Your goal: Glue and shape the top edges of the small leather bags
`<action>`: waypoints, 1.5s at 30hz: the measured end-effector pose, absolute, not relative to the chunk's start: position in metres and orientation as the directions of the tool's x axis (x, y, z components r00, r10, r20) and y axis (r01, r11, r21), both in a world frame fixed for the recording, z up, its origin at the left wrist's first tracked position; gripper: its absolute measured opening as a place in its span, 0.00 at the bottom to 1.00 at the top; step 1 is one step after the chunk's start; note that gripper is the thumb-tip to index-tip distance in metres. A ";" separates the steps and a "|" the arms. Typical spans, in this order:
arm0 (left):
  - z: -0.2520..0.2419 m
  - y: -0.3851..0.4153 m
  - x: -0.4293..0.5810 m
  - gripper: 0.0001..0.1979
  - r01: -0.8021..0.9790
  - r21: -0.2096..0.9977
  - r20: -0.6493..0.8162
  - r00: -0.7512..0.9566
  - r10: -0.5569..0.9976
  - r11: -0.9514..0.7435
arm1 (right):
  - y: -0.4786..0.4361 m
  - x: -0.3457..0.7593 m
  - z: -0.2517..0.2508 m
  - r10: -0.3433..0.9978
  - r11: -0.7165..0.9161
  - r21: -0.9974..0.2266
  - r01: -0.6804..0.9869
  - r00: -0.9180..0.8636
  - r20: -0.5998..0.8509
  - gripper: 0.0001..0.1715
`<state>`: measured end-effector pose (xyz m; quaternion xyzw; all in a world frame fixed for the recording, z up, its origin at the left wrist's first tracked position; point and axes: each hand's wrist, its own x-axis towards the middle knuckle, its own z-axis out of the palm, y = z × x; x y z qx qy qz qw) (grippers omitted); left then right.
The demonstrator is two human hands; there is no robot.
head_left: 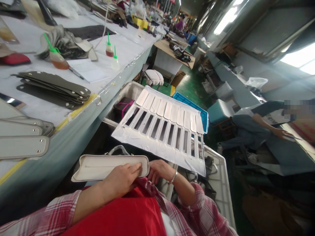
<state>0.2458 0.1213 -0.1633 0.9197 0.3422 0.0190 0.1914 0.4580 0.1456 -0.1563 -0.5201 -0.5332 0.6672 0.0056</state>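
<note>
A cream-white handbag (pixel 98 165) lies in front of me with its long, round-ended panel facing up; a thin line runs along the panel. Its handle (pixel 119 149), in clear wrap with gold-coloured fittings, sticks out on the far side. My left hand (pixel 124 177) rests on the panel, fingers stretched flat towards its right end. At that rounded end, my right hand (pixel 159 171) has its fingers curled against the rim; their tips are partly hidden. Just beyond lies a white slotted sheet (pixel 147 139) with a row of pale strips (pixel 168 110) along its far half.
To the left, a long worktable (pixel 130 42) bears stacked dark panels (pixel 54 88), pale straps (pixel 24 146) and glue bottles (pixel 57 60). A white crate (pixel 225 183) and a blue crate (pixel 205 116) stand under and behind the sheet. A seated person (pixel 261 121) works at the right.
</note>
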 end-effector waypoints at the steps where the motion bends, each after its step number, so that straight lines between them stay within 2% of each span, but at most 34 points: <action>1: -0.163 0.122 0.245 0.26 0.622 0.376 -0.100 0.764 0.638 -0.687 | 0.145 0.462 -0.161 0.544 -0.537 -0.721 0.437 -0.474 -0.692 0.22; 4: -0.164 0.122 0.244 0.28 0.626 0.383 -0.114 0.761 0.638 -0.679 | 0.144 0.469 -0.176 0.541 -0.672 -0.711 0.207 -0.518 -0.663 0.27; 7: -0.166 0.123 0.244 0.28 0.630 0.388 -0.130 0.760 0.637 -0.673 | 0.146 0.470 -0.183 0.542 -0.686 -0.704 0.183 -0.516 -0.663 0.29; 12: -0.165 0.124 0.245 0.28 0.625 0.402 -0.139 0.764 0.630 -0.669 | 0.157 0.466 -0.170 0.492 -0.666 -0.680 0.306 -0.505 -0.709 0.23; 16: -0.163 0.126 0.245 0.27 0.625 0.412 -0.163 0.766 0.622 -0.663 | 0.168 0.458 -0.156 0.435 -0.638 -0.625 0.449 -0.460 -0.774 0.15; 19: -0.164 0.126 0.245 0.27 0.623 0.428 -0.159 0.765 0.624 -0.655 | 0.174 0.451 -0.151 0.414 -0.603 -0.580 0.548 -0.407 -0.814 0.13; 29: -0.170 0.126 0.249 0.30 0.626 0.445 -0.179 0.763 0.621 -0.641 | 0.181 0.440 -0.147 0.355 -0.515 -0.490 0.703 -0.346 -0.869 0.16; 31: -0.166 0.126 0.251 0.30 0.630 0.480 -0.195 0.755 0.626 -0.611 | 0.183 0.438 -0.144 0.348 -0.469 -0.479 0.742 -0.343 -0.872 0.18; 33: -0.159 0.128 0.244 0.31 0.584 0.581 -0.183 0.772 0.609 -0.567 | 0.183 0.436 -0.141 0.337 -0.451 -0.467 0.761 -0.340 -0.878 0.20; 35: -0.150 0.132 0.221 0.33 0.514 0.743 -0.142 0.748 0.649 -0.430 | 0.183 0.437 -0.138 0.320 -0.495 -0.464 0.734 -0.343 -0.883 0.19; 36: -0.146 0.133 0.204 0.32 0.479 0.819 -0.126 0.686 0.717 -0.314 | 0.182 0.439 -0.138 0.315 -0.527 -0.472 0.707 -0.353 -0.881 0.18; 37: -0.144 0.135 0.183 0.29 0.448 0.877 -0.131 0.568 0.812 -0.172 | 0.181 0.440 -0.138 0.314 -0.556 -0.485 0.675 -0.370 -0.874 0.17; 39: -0.146 0.135 0.137 0.20 0.380 0.921 -0.177 0.204 0.963 0.089 | 0.178 0.444 -0.139 0.335 -0.583 -0.524 0.621 -0.404 -0.851 0.16; 40: -0.149 0.134 0.116 0.16 0.355 0.917 -0.207 0.026 0.978 0.184 | 0.176 0.445 -0.140 0.354 -0.581 -0.541 0.608 -0.410 -0.841 0.16; 41: -0.153 0.132 0.097 0.15 0.320 0.913 -0.241 -0.081 0.967 0.254 | 0.176 0.445 -0.142 0.375 -0.569 -0.551 0.610 -0.405 -0.834 0.17; 43: -0.163 0.127 0.070 0.16 0.227 0.895 -0.377 -0.080 0.923 0.385 | 0.177 0.445 -0.144 0.390 -0.539 -0.530 0.655 -0.364 -0.846 0.18; 45: -0.174 0.124 0.059 0.17 0.160 0.854 -0.509 0.066 0.858 0.494 | 0.180 0.442 -0.145 0.362 -0.516 -0.489 0.704 -0.339 -0.869 0.18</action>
